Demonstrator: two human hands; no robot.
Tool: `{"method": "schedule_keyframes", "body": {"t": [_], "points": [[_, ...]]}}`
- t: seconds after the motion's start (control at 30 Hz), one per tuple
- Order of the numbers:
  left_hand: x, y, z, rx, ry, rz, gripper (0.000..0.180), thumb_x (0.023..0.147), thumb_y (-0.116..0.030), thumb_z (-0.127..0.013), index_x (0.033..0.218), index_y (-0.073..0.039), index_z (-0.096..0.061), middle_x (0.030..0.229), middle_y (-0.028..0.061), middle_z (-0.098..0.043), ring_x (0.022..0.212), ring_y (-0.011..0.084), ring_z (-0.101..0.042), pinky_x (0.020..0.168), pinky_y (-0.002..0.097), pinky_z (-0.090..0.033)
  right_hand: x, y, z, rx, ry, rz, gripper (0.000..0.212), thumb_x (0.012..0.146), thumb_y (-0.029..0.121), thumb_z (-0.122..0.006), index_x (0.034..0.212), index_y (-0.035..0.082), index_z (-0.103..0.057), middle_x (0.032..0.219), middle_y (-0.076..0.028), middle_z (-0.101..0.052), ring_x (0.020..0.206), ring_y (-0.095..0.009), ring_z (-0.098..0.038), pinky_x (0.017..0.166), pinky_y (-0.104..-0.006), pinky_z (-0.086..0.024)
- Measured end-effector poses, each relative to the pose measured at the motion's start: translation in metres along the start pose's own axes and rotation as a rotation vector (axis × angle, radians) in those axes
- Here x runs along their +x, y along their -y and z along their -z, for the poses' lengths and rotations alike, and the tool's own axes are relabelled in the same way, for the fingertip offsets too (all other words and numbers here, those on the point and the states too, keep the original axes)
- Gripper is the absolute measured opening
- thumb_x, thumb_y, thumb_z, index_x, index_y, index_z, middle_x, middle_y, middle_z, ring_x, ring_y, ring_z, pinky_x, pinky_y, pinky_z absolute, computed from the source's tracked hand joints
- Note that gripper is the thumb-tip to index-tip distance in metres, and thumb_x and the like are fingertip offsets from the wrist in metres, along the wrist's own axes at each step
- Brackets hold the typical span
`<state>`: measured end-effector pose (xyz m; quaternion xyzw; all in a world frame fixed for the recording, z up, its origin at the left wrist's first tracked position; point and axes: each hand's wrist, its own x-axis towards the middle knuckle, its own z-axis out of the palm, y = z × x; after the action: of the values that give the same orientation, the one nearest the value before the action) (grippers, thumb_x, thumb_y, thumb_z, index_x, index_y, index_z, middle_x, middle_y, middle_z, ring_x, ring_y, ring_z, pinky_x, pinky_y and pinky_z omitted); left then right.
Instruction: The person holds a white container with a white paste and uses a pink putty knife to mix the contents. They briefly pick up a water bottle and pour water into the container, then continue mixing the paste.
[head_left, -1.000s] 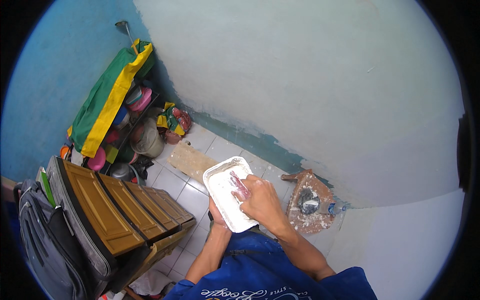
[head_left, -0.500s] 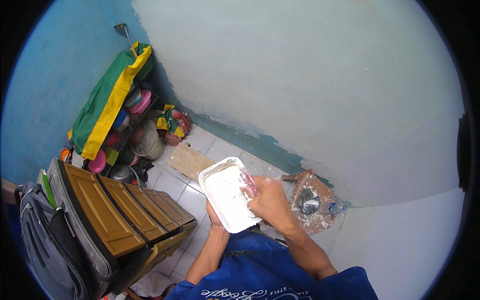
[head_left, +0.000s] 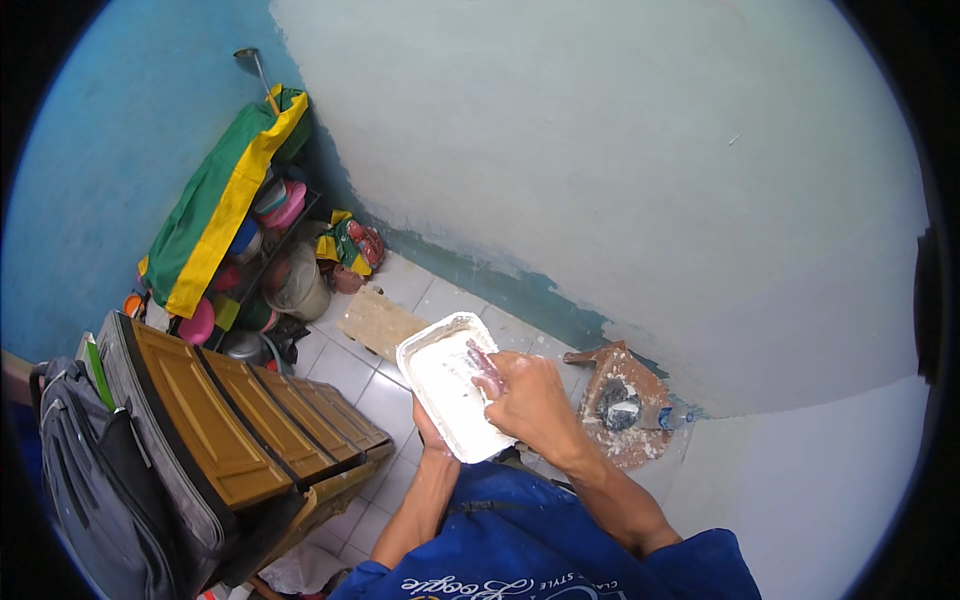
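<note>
Holding 1 shallow white tray [head_left: 464, 318] with the left hand [head_left: 430, 425], curled against its left edge, with most fingers hidden underneath. Gripping 1 dark red tool [head_left: 483, 367] with the right hand [head_left: 530, 395], closed around its near end, with the other end over the white paste [head_left: 445, 385] in the tray; cannot tell whether touching the paste. Bearing the tray in front of the blue shirt [head_left: 520, 520], near the middle of the view, between a brown cabinet [head_left: 215, 405] at left and a white-spattered reddish stool [head_left: 640, 450] at right. Can see 1 clear bottle [head_left: 672, 417] lying on that stool beside a shiny dark thing [head_left: 618, 407], too unclear to name. Can see 1 wooden board [head_left: 380, 320] on the tiled floor [head_left: 385, 400] beyond the tray, and past it a bucket [head_left: 300, 285] near a rack draped with green and yellow cloth [head_left: 215, 190]. Facing a pale wall [head_left: 600, 180] with a teal strip [head_left: 540, 305] along its foot.
</note>
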<state>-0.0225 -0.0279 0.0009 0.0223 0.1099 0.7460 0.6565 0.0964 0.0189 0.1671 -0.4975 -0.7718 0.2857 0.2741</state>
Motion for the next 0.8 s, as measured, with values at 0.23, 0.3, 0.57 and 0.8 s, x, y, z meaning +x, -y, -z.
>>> {"method": "schedule_keyframes", "body": {"t": [0.23, 0.3, 0.57, 0.8], "points": [[-0.006, -0.003, -0.019, 0.002, -0.001, -0.006, 0.065, 0.104, -0.050, -0.035, 0.148, -0.003, -0.041, 0.143, 0.0162, -0.054, 0.126, 0.0323, -0.057, 0.106, 0.0444, -0.048, 0.006, -0.001, -0.001, -0.022, -0.032, -0.014, 0.017, 0.077, 0.007, -0.067, 0.090, -0.003, -0.069, 0.082, -0.026, -0.065, 0.076, -0.047, -0.061, 0.068, -0.0489, -0.049], [-0.003, -0.002, -0.010, 0.043, -0.018, -0.010, 0.065, 0.104, -0.050, -0.035, 0.149, -0.003, -0.040, 0.145, 0.0158, -0.052, 0.128, 0.0322, -0.055, 0.108, 0.0441, -0.046, 0.005, 0.002, -0.001, -0.059, -0.048, 0.010, 0.018, 0.077, 0.007, -0.066, 0.093, -0.002, -0.070, 0.084, -0.025, -0.065, 0.078, -0.046, -0.061, 0.069, -0.0491, -0.049], [-0.005, 0.004, -0.023, 0.061, -0.072, -0.036, 0.060, 0.104, -0.046, -0.033, 0.145, -0.004, -0.045, 0.140, 0.0151, -0.056, 0.126, 0.0294, -0.056, 0.107, 0.0416, -0.045, -0.009, 0.018, -0.009, -0.258, -0.111, 0.014, 0.030, 0.078, 0.005, -0.064, 0.106, 0.004, -0.074, 0.086, -0.016, -0.063, 0.081, -0.040, -0.064, 0.071, -0.0491, -0.051], [-0.007, 0.000, -0.012, 0.002, -0.005, -0.020, 0.054, 0.104, -0.044, -0.035, 0.139, -0.005, -0.051, 0.129, 0.0133, -0.062, 0.115, 0.0268, -0.062, 0.100, 0.0407, -0.050, -0.019, 0.015, -0.012, -0.113, 0.073, 0.049, 0.033, 0.076, 0.007, -0.065, 0.108, 0.004, -0.073, 0.090, -0.017, -0.066, 0.082, -0.040, -0.065, 0.072, -0.0484, -0.052]]}}
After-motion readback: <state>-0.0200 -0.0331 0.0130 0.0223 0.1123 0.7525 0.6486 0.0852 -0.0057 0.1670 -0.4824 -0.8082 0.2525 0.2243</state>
